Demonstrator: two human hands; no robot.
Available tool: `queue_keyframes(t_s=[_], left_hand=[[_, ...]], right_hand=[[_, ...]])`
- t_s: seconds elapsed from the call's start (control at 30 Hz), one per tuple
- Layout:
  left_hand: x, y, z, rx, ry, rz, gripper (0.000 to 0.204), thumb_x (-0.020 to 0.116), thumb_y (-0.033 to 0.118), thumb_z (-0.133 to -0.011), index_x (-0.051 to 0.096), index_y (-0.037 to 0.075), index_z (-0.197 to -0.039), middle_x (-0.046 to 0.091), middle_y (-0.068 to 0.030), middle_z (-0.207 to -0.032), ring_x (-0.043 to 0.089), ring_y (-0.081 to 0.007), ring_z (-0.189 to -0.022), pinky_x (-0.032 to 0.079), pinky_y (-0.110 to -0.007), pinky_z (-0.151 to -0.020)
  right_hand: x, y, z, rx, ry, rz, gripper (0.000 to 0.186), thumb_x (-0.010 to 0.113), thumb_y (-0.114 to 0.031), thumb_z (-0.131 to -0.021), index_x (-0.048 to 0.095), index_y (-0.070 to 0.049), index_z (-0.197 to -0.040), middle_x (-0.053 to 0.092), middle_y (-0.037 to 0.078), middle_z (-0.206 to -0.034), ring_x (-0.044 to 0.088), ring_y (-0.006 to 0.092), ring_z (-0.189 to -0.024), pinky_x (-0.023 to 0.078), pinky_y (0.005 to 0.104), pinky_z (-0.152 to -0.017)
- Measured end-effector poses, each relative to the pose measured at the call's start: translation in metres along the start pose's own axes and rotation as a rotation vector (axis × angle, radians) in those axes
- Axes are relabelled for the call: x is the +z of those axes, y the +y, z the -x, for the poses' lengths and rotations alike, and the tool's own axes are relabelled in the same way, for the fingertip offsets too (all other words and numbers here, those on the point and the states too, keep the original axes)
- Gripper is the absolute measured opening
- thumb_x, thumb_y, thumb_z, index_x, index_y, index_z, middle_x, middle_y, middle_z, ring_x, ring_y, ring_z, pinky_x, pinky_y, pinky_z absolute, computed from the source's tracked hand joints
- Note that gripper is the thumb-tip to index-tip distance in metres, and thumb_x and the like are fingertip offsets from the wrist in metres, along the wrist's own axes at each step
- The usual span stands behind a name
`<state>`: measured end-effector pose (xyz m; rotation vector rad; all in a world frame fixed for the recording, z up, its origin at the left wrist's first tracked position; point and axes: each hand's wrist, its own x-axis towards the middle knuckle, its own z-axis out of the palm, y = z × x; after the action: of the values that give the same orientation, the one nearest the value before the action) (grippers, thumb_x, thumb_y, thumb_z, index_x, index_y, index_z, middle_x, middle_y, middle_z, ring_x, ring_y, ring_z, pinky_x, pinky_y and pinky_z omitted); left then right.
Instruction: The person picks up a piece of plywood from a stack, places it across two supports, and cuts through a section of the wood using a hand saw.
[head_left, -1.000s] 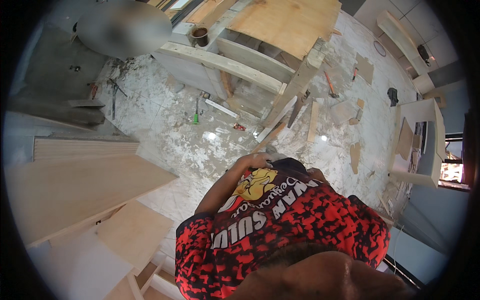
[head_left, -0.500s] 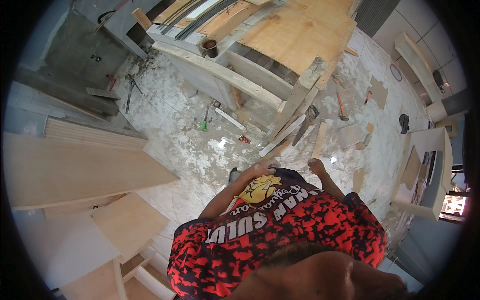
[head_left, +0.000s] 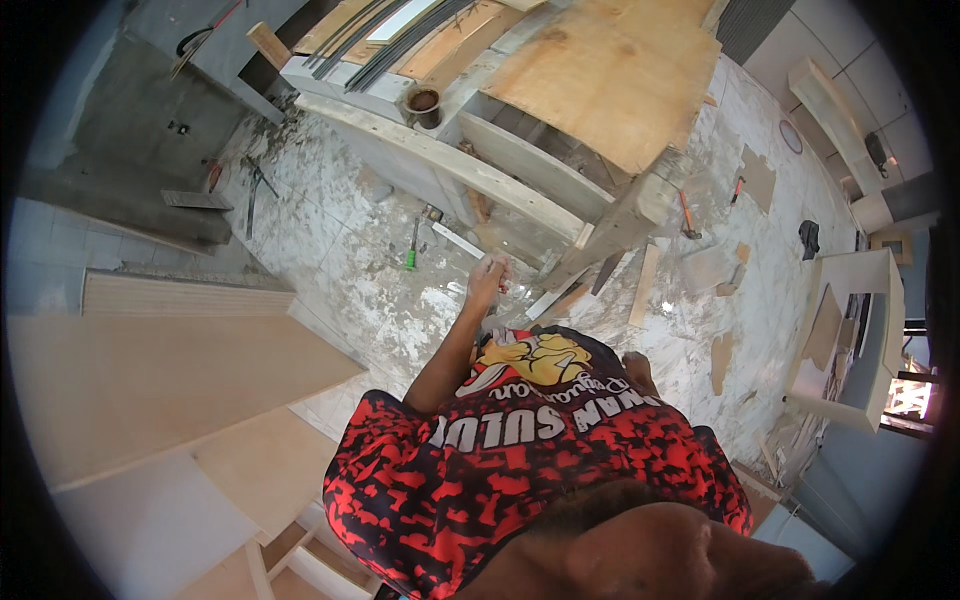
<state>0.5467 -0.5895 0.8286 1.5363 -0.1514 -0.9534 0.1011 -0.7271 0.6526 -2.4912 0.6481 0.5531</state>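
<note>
Reaching out near the centre of the frame, the left hand (head_left: 487,280) is extending over a dusty white floor (head_left: 340,260), its fingers (head_left: 492,268) curling loosely around something small and pale; what that thing is cannot be told, as it is hiding mostly inside the curl. The right hand (head_left: 636,366) is hanging low at the right edge of the red and black shirt (head_left: 520,470), and whether it is clenched or loose cannot be told. Just beyond the left fingertips, a thin white strip (head_left: 457,240) is lying on the floor, with a green-handled screwdriver (head_left: 411,246) a little further left. A rough wooden bench (head_left: 520,170) is filling the upper middle of the frame, a plywood sheet (head_left: 610,75) resting on top. Pale boards (head_left: 150,380) are stacking up at the left edge, and a hammer (head_left: 686,214) is lying to the upper right.
</note>
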Motion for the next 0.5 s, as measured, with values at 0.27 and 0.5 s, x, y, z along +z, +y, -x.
queue_keyframes(t_s=[0.27,0.5], left_hand=[[-0.038,0.094,-0.133,0.638,0.087,-0.604,0.027,0.05,0.019,-0.086,0.057,0.0,-0.104,0.058,-0.0205,-0.101,0.054,-0.0353,-0.097,0.042,-0.04,-0.083],[0.017,0.144,-0.294,0.597,-0.032,-0.97,0.055,0.05,0.033,-0.085,0.042,-0.002,-0.126,0.034,-0.0271,-0.134,0.031,-0.0382,-0.127,0.024,-0.042,-0.106]], right_hand=[[0.034,-0.093,0.012,0.226,0.125,-0.16,0.019,0.05,-0.017,-0.075,0.06,-0.002,-0.07,0.061,0.016,-0.076,0.059,0.033,-0.077,0.047,0.0414,-0.069],[-0.053,-0.226,0.005,0.493,0.18,-0.332,0.037,0.06,-0.037,-0.076,0.057,-0.001,-0.082,0.058,0.017,-0.075,0.057,0.0356,-0.073,0.045,0.0429,-0.065]])
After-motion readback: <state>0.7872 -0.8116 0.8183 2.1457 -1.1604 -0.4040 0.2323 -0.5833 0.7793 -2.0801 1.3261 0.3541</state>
